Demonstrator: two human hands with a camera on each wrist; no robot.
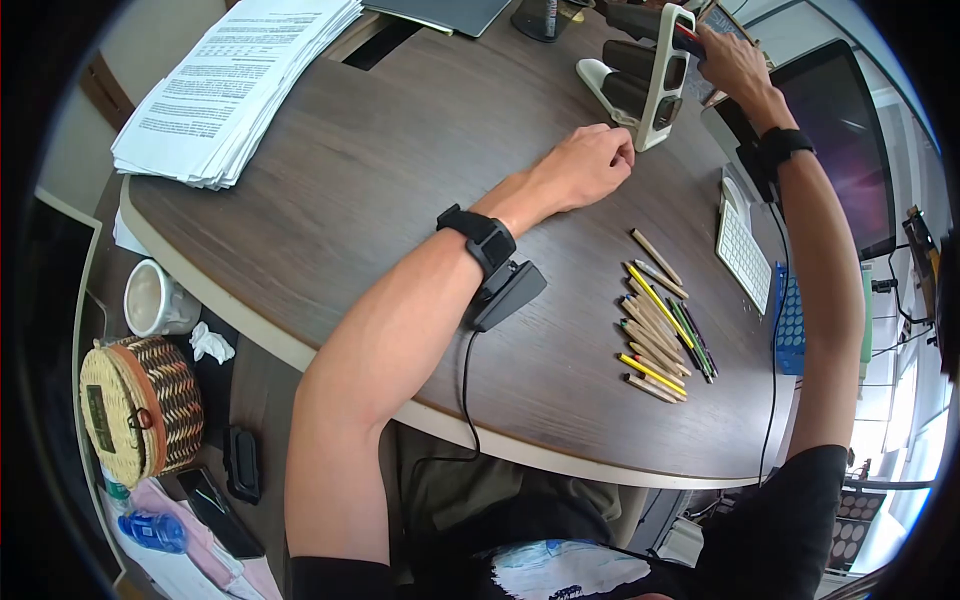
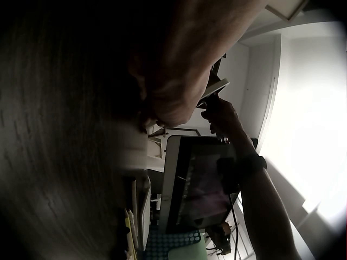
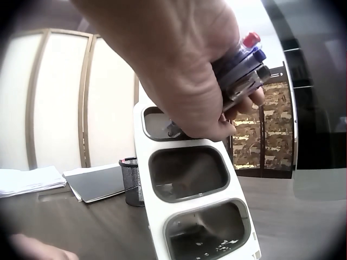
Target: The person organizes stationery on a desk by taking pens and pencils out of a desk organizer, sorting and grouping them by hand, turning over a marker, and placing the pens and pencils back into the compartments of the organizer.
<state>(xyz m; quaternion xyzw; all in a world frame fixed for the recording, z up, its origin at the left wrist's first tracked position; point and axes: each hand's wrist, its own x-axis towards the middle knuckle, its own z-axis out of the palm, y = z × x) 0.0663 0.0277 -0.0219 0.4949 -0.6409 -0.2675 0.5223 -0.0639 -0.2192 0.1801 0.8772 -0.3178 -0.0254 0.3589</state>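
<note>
Several pens with red, blue and dark ends are gripped in my right hand. In the right wrist view this hand is over the top compartment of a white organizer with three grey, rounded compartments. The same organizer stands at the far side of the desk in the head view. My left hand rests on the desk close to its base, fingers loosely curled and holding nothing. Several wooden and coloured pencils lie grouped nearer my body.
A white keyboard and a monitor stand on the right. At the left lies a stack of papers. Beyond the organizer is a black mesh cup. A cable trails from the left wrist camera over the desk edge.
</note>
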